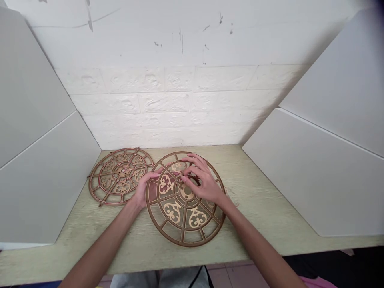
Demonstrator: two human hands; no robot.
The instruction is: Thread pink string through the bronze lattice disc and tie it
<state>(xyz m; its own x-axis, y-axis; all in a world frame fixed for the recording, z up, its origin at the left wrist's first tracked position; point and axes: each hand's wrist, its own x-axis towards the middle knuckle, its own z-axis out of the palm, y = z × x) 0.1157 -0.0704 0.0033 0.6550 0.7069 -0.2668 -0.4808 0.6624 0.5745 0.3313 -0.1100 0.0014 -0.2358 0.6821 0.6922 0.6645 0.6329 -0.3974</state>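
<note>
The left hand (142,192) is partly hidden behind the disc (187,197). The right hand (204,183) covers some of the disc's centre; whether it pinches anything there is too small to tell. Left of the disc, the other disc (121,173) is partly hidden by the left hand. Below the disc, the bottom edge cuts off both forearms (103,242) and the lap (183,278).

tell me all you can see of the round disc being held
The round disc is brown and gold openwork, perhaps metal or plastic, with a circular rim, spokes, heart-like scrolled ornaments and a hub with holes. It is tilted over the pale green table, face toward the camera; whether its lower edge touches is unclear. The left hand grips its left side, thumb in front; the right hand lies over its face, fingertips near the hub.
</note>
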